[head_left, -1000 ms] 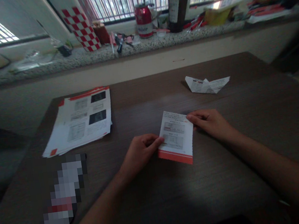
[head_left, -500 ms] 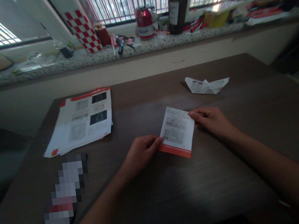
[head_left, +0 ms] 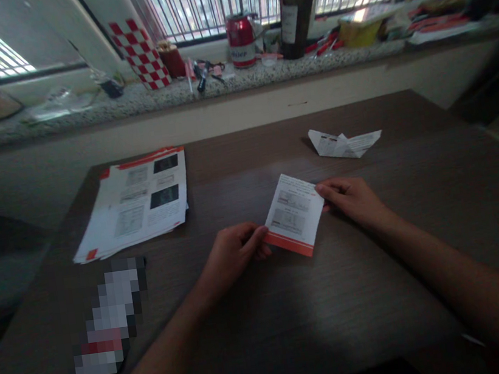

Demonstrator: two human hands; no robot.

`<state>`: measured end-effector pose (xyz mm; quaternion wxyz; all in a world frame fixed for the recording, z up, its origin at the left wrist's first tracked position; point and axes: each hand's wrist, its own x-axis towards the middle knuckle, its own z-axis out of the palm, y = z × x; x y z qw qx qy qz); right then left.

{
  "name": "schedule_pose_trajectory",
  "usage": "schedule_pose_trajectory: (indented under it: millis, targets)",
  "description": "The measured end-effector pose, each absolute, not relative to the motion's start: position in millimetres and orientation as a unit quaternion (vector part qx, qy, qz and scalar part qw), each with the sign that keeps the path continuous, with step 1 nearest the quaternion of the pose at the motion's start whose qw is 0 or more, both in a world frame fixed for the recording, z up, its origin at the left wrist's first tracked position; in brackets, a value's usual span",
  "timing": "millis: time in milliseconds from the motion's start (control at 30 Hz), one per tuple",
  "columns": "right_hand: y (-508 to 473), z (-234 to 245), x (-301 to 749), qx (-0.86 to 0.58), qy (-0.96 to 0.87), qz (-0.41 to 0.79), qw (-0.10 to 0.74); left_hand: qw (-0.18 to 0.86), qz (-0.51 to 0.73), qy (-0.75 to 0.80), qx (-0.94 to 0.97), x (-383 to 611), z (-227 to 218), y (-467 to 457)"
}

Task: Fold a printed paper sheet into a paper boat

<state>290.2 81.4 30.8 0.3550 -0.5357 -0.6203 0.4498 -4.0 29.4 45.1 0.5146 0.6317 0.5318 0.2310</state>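
Note:
A small rectangular sheet of printed paper (head_left: 294, 216), white with an orange band along its near edge, is held tilted above the dark table. My left hand (head_left: 237, 253) pinches it at its left corner, thumb on top. At the upper right corner, my right hand (head_left: 350, 198) grips the same paper between thumb and fingers. Whether the paper is folded in layers I cannot tell. Behind my right hand, a folded paper boat (head_left: 345, 144) rests on the table.
On the left of the brown table (head_left: 238, 170) lies a stack of printed sheets (head_left: 140, 198). Nearer me is a pixelated dark-edged object (head_left: 108, 322). The windowsill beyond holds a red can (head_left: 241, 41), a dark cup (head_left: 294, 18), a checkered container (head_left: 140, 54) and other clutter.
The paper has turned slightly, and its near orange edge has shifted up and left. My left hand has moved a little left, with more fingertips showing beneath the paper. My right hand is nearly still.

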Motion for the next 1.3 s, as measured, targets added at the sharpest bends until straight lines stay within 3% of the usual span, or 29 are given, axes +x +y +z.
schedule_pose_trajectory:
  millis: [267,400,533,667,833,1067,1300]
  targets:
    - [82.3,28.9,291.0,-0.544,-0.621,0.447,0.345,0.495,0.228,0.535,0.645,-4.9,46.6,28.7]
    - [83.3,25.6,294.8,-0.552,-0.649,0.408,0.328,0.335,0.202,0.581,0.713,-10.1,47.4,27.4]
    - [86.7,21.2,299.7,-0.558,-0.715,0.287,0.31,0.213,0.216,0.529,0.792,-10.0,45.6,26.0]
    - [90.4,19.2,300.5,-0.539,-0.775,0.19,0.271,0.181,0.164,0.41,0.879,-2.4,32.8,23.1]
    - [92.5,14.0,300.7,-0.531,-0.795,0.161,0.245,0.162,0.066,0.396,0.901,0.6,20.2,22.7]
    - [90.5,11.5,295.6,-0.427,-0.864,0.111,0.241,0.157,0.079,0.406,0.897,-5.1,22.8,27.4]
    - [76.3,6.7,269.2,-0.347,-0.918,0.123,0.148,0.162,0.108,0.428,0.883,-0.9,21.3,29.3]
